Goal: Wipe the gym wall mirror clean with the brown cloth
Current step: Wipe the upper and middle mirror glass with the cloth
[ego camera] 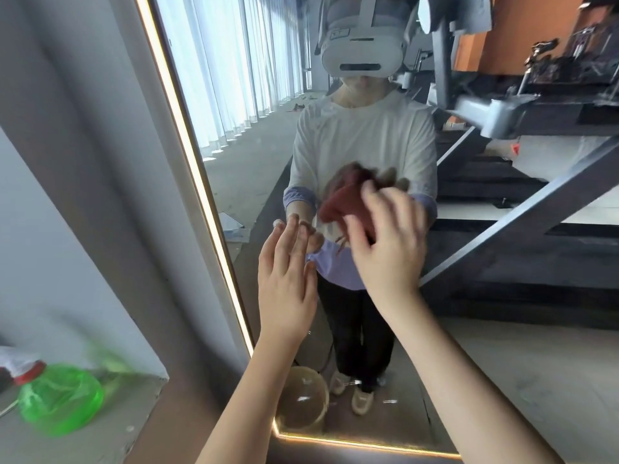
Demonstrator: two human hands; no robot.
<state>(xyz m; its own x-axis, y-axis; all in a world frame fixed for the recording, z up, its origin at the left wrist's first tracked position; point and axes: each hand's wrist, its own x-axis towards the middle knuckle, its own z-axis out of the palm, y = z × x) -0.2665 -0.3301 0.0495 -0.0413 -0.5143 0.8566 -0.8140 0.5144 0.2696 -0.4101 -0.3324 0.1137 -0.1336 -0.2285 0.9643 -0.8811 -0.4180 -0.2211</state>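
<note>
The wall mirror [502,363] fills the middle and right of the head view, edged by a lit strip along its left and bottom sides. My right hand [388,242] presses a bunched reddish-brown cloth [345,204] against the glass at chest height, fingers curled over it. The cloth and hand are blurred by motion. My left hand [288,279] is flat with straight fingers, its fingertips touching the glass just left of the cloth. The mirror reflects a person in a white shirt, both hands and the cloth.
A grey wall panel [83,162] stands left of the mirror. On a ledge [117,430] at the bottom left lies a green translucent bottle [60,400] with a red-capped item beside it. A round brownish object [301,400] sits at the mirror's foot. Reflected gym machines fill the right.
</note>
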